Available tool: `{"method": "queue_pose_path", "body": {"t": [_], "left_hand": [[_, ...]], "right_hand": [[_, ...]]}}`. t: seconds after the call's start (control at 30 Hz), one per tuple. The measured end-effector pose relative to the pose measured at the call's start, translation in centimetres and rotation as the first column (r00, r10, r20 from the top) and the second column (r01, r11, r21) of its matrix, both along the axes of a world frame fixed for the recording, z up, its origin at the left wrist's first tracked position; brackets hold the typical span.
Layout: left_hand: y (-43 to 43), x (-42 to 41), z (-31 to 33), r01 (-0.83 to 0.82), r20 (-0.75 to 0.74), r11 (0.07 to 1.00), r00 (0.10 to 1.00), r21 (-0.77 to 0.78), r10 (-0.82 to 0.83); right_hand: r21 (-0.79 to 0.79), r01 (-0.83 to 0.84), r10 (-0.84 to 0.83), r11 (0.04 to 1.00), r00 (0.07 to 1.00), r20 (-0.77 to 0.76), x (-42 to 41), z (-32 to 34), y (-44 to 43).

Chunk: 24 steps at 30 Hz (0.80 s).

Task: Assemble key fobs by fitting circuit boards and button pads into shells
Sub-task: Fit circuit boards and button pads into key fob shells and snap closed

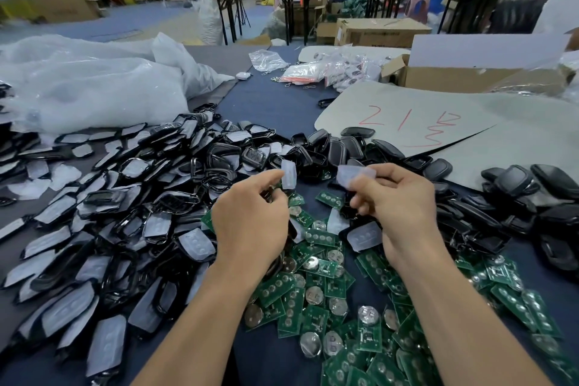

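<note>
Left hand (250, 222): grip clamped on a button pad (288, 174), long axis upright. Right hand (398, 200) pinches a second pad (354, 173) crosswise, just right of it. Shells (125, 197) heap toward the tabletop (266, 97) left edge.

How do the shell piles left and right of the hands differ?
The left pile shows pale translucent pads set in black rims; the right pile shows plain glossy black faces. The left pile is much larger; the right pile is smaller and borders the grey sheet. Both lie loose on the blue table.
</note>
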State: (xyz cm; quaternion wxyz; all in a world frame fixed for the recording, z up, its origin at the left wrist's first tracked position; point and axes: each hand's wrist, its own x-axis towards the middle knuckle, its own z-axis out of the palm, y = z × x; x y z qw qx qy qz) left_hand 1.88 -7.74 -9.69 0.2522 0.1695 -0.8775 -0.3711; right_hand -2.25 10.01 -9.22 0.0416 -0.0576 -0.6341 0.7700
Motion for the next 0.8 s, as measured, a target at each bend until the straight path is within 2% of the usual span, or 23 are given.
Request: {"method": "queue_pose_path", "body": {"t": [0.1, 0.13, 0.17, 0.23, 0.27, 0.3, 0.37, 0.43, 0.5, 0.57, 0.8], "left_hand": [[-0.3, -0.2, 0.0, -0.039, 0.013, 0.996, 0.999, 0.082, 0.038], [-0.4, -0.3, -0.1, -0.052, -0.002, 0.992, 0.999, 0.118, 0.052], [-0.3, -0.3, -0.2, -0.063, -0.021, 0.987, 0.998, 0.149, 0.067], [-0.3, -0.2, -0.4, -0.076, -0.045, 0.979, 0.995, 0.187, 0.086], [-0.3, -0.2, -0.5, -0.080, -0.044, 0.979, 0.995, 0.189, 0.090], [-0.3, -0.1, -0.5, -0.084, -0.036, 0.980, 0.995, 0.182, 0.092], [-0.2, -0.1, -0.4, -0.091, -0.002, 0.987, 0.996, 0.135, 0.092], [-0.2, -0.2, -0.3, -0.094, 0.040, 0.993, 0.995, 0.074, 0.091], [-0.2, -0.2, -0.3, -0.086, 0.065, 0.995, 0.994, 0.049, 0.083], [-0.3, -0.2, -0.3, -0.078, 0.077, 0.996, 0.994, 0.038, 0.075], [-0.3, -0.4, -0.4, -0.050, 0.092, 0.998, 0.995, 0.024, 0.048]], "right_hand": [[0.119, -0.304, 0.308, 0.945, 0.951, -0.020, 0.6, 0.7, -0.7], [0.139, -0.356, 0.362, 0.924, 0.932, -0.019, 0.9, 0.8, -1.0], [0.175, -0.330, 0.339, 0.928, 0.940, -0.024, 0.9, 0.7, -1.2], [0.386, -0.088, 0.132, 0.918, 0.987, -0.087, 0.5, 0.1, -0.8], [0.527, 0.035, 0.040, 0.849, 0.991, -0.131, 0.3, -0.2, -0.3], [0.653, 0.089, 0.008, 0.752, 0.990, -0.143, 0.0, -0.4, 0.3], [0.846, -0.014, 0.063, 0.533, 0.998, -0.023, -0.7, -0.8, 1.4], [0.920, -0.177, 0.140, 0.349, 0.981, 0.136, -0.8, -0.6, 1.9], [0.922, -0.266, 0.221, 0.281, 0.953, 0.208, -0.4, -0.1, 1.7], [0.920, -0.247, 0.233, 0.304, 0.956, 0.179, -0.2, 0.3, 1.7], [0.833, -0.083, 0.146, 0.548, 0.989, 0.003, 0.1, 0.4, 1.6]]}}
